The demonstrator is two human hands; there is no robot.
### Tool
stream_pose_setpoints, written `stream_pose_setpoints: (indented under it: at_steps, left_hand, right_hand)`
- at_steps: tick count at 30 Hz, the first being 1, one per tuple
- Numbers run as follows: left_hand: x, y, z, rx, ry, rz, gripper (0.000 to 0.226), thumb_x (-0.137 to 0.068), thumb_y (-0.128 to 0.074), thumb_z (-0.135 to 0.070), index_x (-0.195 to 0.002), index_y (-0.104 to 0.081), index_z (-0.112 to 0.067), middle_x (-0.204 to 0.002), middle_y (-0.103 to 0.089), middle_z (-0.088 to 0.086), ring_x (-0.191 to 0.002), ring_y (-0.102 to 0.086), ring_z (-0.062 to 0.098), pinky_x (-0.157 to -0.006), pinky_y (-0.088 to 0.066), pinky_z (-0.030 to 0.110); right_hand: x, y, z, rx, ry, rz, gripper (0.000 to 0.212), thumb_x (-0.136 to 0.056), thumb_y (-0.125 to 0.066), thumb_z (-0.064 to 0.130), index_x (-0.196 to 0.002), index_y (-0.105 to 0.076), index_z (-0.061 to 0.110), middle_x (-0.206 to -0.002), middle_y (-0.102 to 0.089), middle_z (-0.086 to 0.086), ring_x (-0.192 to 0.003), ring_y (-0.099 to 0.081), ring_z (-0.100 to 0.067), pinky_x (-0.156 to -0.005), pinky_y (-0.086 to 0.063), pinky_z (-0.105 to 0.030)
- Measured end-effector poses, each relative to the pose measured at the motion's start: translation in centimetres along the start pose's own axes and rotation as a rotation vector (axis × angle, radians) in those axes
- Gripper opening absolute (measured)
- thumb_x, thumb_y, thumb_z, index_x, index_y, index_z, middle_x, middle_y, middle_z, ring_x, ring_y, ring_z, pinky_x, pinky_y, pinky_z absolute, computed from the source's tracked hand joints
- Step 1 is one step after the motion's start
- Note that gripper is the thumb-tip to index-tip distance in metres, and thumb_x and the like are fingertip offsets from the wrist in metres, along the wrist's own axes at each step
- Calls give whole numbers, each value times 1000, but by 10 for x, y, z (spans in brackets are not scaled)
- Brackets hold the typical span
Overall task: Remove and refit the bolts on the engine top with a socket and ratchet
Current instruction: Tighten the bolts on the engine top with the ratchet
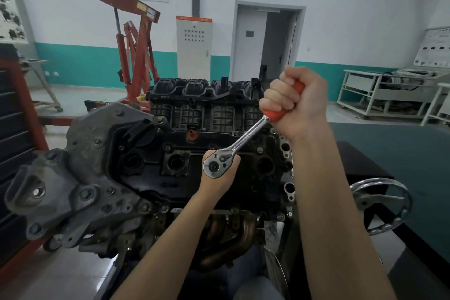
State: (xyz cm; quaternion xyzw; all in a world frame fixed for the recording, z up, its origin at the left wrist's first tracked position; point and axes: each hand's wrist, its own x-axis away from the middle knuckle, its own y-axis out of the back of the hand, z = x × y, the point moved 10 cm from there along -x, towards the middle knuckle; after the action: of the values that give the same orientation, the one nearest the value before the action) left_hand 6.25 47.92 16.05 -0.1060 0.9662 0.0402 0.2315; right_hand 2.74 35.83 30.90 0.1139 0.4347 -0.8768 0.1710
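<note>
The right hand (pixel 295 102) is closed in a fist on the orange handle of the ratchet (pixel 239 145); the left hand (pixel 220 175) wraps under its head, over the engine top (pixel 170 178). A bolt is probably being turned; the next swing needs a steady head

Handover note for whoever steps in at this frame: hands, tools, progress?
Right hand: fist shut on the ratchet by its orange grip, up and to the right.
Left hand: cupped under the ratchet head, steadying it over the black engine top; socket and bolt hidden beneath.
Done: cannot tell how many bolts have been turned.
Left: work this bolt, then the others.
</note>
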Motion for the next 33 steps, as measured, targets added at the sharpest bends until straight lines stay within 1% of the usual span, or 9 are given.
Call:
stream_pose_setpoints:
  at_steps: [5,10,13,16,19,22,25,28,33]
  left_hand:
    - [1,1,-8,16,-72,10,56,-84,-60,2,-47,-35,-30,-42,-36,-15,-41,-34,2,-43,-28,8]
    - [3,2,-13,-4,-127,-8,60,-88,-65,-5,-47,-27,-28,-40,-31,-15,-39,-30,2,-45,-26,9]
    - [1,4,-14,-23,-97,-36,63,-93,-57,-4,-41,-32,-29,-37,-34,-14,-37,-33,1,-45,-25,8]
    - [0,4,0,-72,33,-27,40,-96,-56,-22,-60,-42,-33,-51,-44,-21,-49,-42,-6,-48,-33,9]
    - [6,-7,19,-95,208,88,17,-95,-50,-40,-83,-38,-43,-75,-37,-26,-63,-39,-7,-57,-36,-1]
    - [0,-4,6,-48,75,42,47,-96,-52,-21,-54,-43,-41,-50,-37,-20,-48,-40,-1,-55,-33,11]
    - [1,4,1,-44,40,-48,37,-93,-57,-17,-62,-45,-33,-49,-46,-22,-51,-47,-6,-52,-35,8]
    - [0,5,-2,-22,-70,-54,57,-90,-56,1,-49,-33,-31,-42,-38,-16,-41,-36,-1,-46,-27,9]
    - [0,1,-6,8,-141,-36,58,-89,-59,1,-49,-25,-25,-41,-30,-15,-40,-29,2,-44,-25,9]
  right_hand:
    - [43,42,8,-185,272,-167,40,-87,-43,12,-49,-37,19,-39,-26,8,-33,-22,-7,-36,-26,-17]
    - [107,79,-3,-314,547,-290,27,-72,-47,20,-48,-36,21,-39,-25,9,-34,-22,-7,-38,-28,-19]
    - [96,69,-1,-263,501,-221,28,-72,-44,18,-46,-35,21,-37,-24,9,-33,-21,-7,-37,-28,-18]
    - [56,41,13,-163,347,-90,29,-73,-45,15,-46,-36,20,-36,-25,8,-32,-21,-7,-37,-26,-17]
    - [14,12,10,-46,121,-15,30,-74,-46,13,-46,-37,17,-35,-26,7,-29,-22,-7,-34,-25,-14]
    - [-4,4,-1,-43,3,-21,37,-84,-43,11,-49,-36,17,-35,-26,7,-29,-21,-7,-33,-23,-14]
    - [17,20,6,-125,160,-65,39,-86,-43,11,-49,-37,18,-37,-27,8,-31,-22,-7,-34,-25,-15]
    - [66,52,8,-224,381,-184,38,-84,-43,13,-47,-38,21,-39,-27,9,-34,-22,-7,-37,-27,-18]
    - [109,81,-4,-315,542,-297,27,-72,-45,19,-46,-35,21,-38,-24,9,-34,-22,-7,-37,-29,-20]
